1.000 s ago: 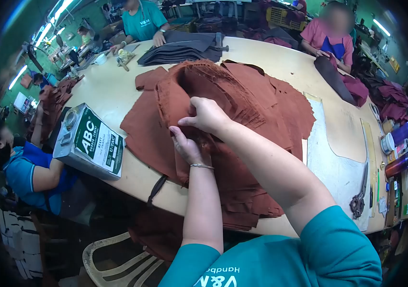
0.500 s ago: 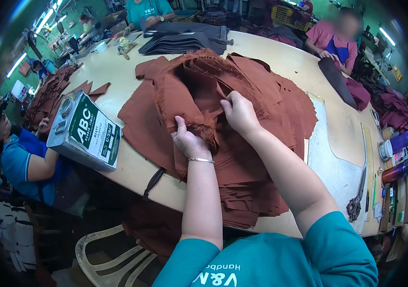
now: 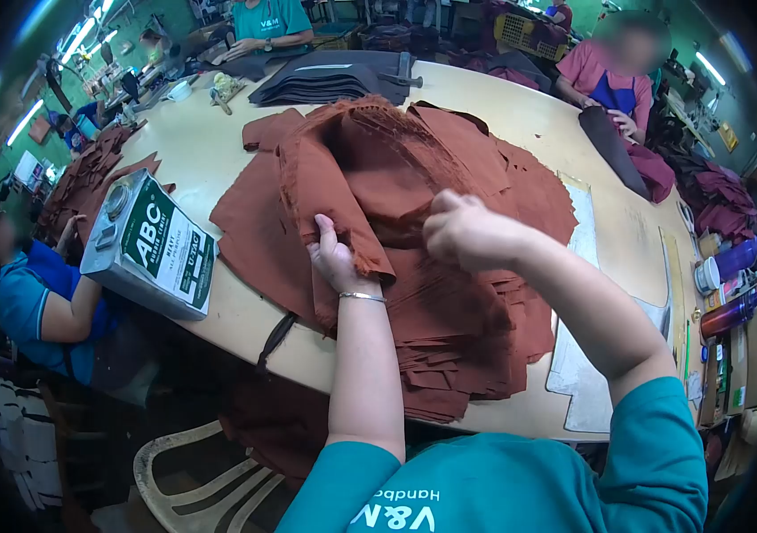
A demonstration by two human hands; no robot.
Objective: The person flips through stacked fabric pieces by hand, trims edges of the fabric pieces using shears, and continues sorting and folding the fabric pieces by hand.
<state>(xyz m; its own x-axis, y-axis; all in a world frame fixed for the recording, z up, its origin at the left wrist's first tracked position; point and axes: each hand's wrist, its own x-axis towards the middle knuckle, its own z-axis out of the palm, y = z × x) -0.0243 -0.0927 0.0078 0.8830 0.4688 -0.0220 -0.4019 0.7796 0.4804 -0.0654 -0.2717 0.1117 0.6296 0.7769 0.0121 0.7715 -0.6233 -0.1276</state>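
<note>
A large heap of rust-brown fabric pieces (image 3: 521,204) with frayed edges lies on the table in front of me. My left hand (image 3: 336,256) grips a folded-over bundle of the fabric at its lower left, thumb on top and the other fingers hidden under the cloth. Over the middle of the heap is my right hand (image 3: 467,233), its fingers curled in at the fabric layers; what they hold, if anything, is too blurred to make out.
A metal cement can (image 3: 152,244) stands at the left table edge (image 3: 307,360). Dark folded fabric (image 3: 334,78) lies at the back. A pale template (image 3: 587,355) and bottles (image 3: 732,313) are on the right. Co-workers sit left and back right; another is at the back.
My right hand has come away from my left hand, out to the right across the heap. The fabric bundle's inner layers have opened, and my left hand still holds its lower end.
</note>
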